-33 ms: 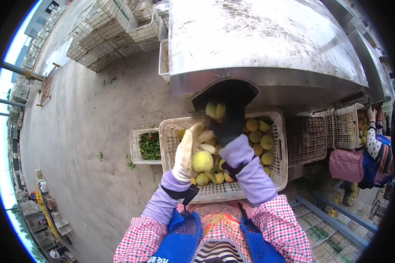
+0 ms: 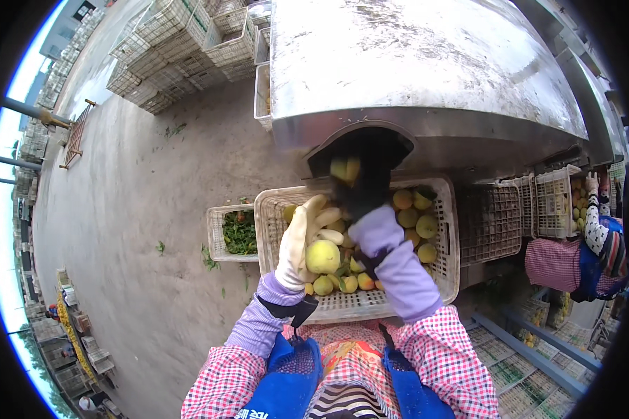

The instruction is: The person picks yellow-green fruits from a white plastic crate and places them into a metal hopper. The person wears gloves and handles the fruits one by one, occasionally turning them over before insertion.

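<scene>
A large plastic crate (image 2: pixel 269 230) of yellow-green and reddish peaches (image 2: pixel 427 226) is in front of me. My left hand (image 2: pixel 302 234), in a cream glove, is over its left half, fingers curled round a pale yellow-green peach (image 2: pixel 323 257) against the palm. My right hand (image 2: pixel 363 185), in a dark glove and blurred by motion, reaches past the crate's far rim. Beside its fingers are two blurred peaches (image 2: pixel 345 170), which it appears to carry, at the dark opening (image 2: pixel 384 145) of a metal machine (image 2: pixel 426 63). The right fingers are mostly lost against the dark.
A small crate of green leaves (image 2: pixel 239 234) stands left on the concrete floor. Stacked crates (image 2: pixel 182 59) rise at the far left. To the right are a dark crate (image 2: pixel 489 220), another crate with fruit (image 2: pixel 555 202) and a person (image 2: pixel 587 258) at work. Blue rails (image 2: pixel 545 349) run at the lower right.
My right hand has moved slightly farther into the machine's opening, and the two peaches beside it have shifted with it. My left hand and its peach stay in place.
</scene>
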Demonstrator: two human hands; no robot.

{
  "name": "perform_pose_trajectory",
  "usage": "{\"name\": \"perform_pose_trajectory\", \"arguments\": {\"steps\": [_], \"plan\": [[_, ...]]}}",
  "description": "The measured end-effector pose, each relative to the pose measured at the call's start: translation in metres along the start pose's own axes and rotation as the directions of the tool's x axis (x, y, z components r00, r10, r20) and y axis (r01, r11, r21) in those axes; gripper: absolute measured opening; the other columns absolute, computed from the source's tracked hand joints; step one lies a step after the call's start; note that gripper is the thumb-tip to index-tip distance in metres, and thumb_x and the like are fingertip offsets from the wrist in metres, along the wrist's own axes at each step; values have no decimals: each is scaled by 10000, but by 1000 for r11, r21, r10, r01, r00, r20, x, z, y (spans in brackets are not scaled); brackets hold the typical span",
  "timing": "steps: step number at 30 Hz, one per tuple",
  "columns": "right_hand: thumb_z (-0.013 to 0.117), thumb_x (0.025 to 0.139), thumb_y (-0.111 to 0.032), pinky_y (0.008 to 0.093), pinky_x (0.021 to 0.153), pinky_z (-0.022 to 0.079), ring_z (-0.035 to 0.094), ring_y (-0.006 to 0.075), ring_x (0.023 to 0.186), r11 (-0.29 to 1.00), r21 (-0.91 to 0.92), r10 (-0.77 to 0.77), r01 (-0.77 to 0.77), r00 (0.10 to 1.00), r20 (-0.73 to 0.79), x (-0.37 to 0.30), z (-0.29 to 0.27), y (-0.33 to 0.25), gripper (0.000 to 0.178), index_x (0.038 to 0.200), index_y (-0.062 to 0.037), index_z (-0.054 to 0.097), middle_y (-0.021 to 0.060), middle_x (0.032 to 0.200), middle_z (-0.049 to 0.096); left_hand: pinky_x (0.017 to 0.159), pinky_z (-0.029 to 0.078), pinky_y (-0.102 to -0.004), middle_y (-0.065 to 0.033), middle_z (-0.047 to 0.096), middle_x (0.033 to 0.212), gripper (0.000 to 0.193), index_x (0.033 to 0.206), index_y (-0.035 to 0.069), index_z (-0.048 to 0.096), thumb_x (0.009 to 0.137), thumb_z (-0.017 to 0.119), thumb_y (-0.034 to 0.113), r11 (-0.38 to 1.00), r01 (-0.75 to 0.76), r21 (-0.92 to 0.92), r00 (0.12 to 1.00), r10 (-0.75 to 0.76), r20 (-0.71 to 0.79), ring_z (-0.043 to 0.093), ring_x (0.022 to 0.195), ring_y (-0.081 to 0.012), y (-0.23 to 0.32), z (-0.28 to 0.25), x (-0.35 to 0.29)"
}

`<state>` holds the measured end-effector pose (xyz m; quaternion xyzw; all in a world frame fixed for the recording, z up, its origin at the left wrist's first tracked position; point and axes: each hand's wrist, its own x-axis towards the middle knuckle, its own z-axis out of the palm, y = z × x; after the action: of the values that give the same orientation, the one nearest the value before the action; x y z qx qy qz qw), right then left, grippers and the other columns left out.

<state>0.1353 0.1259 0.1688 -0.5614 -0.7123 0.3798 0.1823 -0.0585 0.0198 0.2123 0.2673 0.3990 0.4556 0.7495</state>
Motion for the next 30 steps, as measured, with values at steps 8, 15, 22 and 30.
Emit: {"name": "perform_pose_trajectory", "arguments": {"steps": [8, 15, 22, 30], "plan": [[888, 681, -412, 489, 1135, 381, 456, 427, 1375, 961, 172, -150, 215, 933, -327, -36, -20, -50, 901, 1449, -102, 535, 232, 1479, 495, 959, 545, -388, -199, 472, 1517, 767, 1574, 58, 334, 1048, 417, 610, 994, -82, -73, 991, 73, -116, 598, 1214, -242, -17, -17, 12], [897, 582, -443, 536, 1112, 377, 524, 390, 1266, 947, -119, -320, 297, 893, -317, -108, 50, -35, 963, 1407, -83, 556, 151, 1380, 563, 1080, 455, -352, -185, 515, 1468, 616, 1500, -11, 422, 1090, 423, 448, 959, -232, 161, 973, 229, 40, 546, 1306, -244, -10, 4, 5], [839, 662, -437, 546, 1080, 398, 502, 445, 1279, 959, -159, -282, 234, 744, -606, -101, 57, -46, 860, 1356, -16, 555, 215, 1386, 545, 1068, 456, -341, -114, 588, 1346, 528, 1439, 11, 493, 1098, 449, 412, 983, -118, 141, 993, 118, 12, 601, 1210, -214, -10, 8, 16], [799, 780, -371, 526, 1071, 430, 526, 440, 1304, 970, -240, -120, 21, 908, -402, -11, 34, -31, 778, 1430, -59, 509, 244, 1461, 496, 1134, 327, -462, -121, 424, 1568, 879, 1604, 58, 290, 999, 447, 676, 999, 50, -12, 984, -51, -171, 472, 1332, -256, -18, -15, 19]]}}
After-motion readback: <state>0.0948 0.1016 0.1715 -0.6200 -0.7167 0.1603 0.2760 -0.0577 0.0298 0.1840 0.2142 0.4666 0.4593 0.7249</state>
